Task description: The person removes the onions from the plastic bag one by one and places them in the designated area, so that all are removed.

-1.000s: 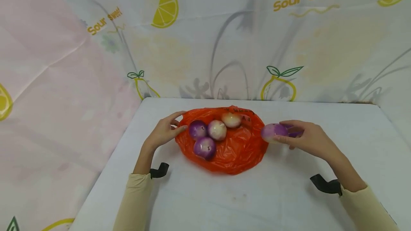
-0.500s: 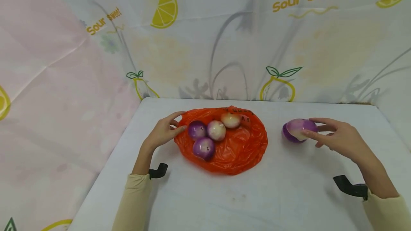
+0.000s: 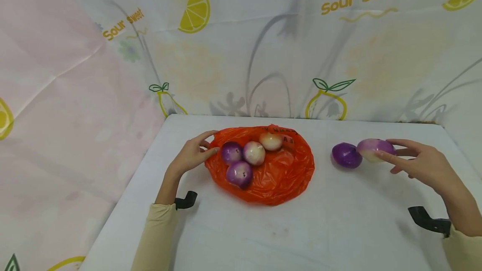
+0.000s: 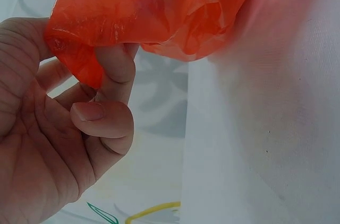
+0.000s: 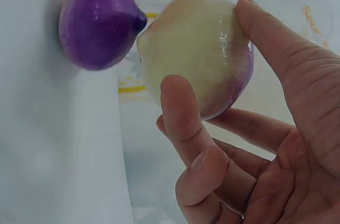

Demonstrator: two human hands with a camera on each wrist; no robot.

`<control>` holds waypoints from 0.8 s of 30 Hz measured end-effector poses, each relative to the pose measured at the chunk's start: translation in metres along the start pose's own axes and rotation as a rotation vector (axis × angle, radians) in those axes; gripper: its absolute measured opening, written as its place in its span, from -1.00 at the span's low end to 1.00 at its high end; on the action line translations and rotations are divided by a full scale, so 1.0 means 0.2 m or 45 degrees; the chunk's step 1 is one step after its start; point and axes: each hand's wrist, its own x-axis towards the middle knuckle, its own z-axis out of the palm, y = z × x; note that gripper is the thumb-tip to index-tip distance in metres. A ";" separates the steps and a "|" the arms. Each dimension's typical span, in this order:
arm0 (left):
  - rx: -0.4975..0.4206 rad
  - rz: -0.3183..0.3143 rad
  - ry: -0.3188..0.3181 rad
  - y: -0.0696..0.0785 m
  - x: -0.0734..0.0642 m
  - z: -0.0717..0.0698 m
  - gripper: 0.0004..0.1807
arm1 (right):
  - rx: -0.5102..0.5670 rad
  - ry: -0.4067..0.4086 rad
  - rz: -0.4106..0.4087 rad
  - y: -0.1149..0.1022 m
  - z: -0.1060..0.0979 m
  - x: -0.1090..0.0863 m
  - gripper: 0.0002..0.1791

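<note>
My left hand pinches the left edge of a red plastic bag; the left wrist view shows the bag's film between thumb and fingers. Inside the bag's opening lie a dark purple onion, a pale onion, a purple-and-white onion and a whitish one at the back. To the right, my right hand holds a pale purple-white onion between thumb and fingertips. A deep purple onion rests on the table just left of it, its pointed tip facing the held one.
The white table runs back to a hanging cloth printed with lemons and lettering. A black wrist mount sits on the left forearm, and another black mount on the right.
My right hand has moved right from the bag's edge, carrying the pale purple-white onion past the deep purple onion on the table. The left hand and the bag have stayed in place.
</note>
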 end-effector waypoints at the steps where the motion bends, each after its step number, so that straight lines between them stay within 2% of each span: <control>1: -0.001 0.001 0.000 0.00 0.00 0.00 -0.41 | -0.005 0.002 0.003 0.01 0.00 0.00 -0.18; 7: -0.008 -0.004 -0.003 0.00 0.00 0.00 -0.42 | -0.003 0.013 0.026 0.06 -0.01 0.01 -0.18; 17: 0.003 0.000 -0.001 0.01 0.01 0.00 -0.43 | -0.027 -0.083 0.096 0.16 0.03 0.05 -0.08; 24: 0.000 0.001 -0.003 0.00 0.00 0.00 -0.43 | -0.032 -0.141 0.081 0.19 0.07 0.07 -0.07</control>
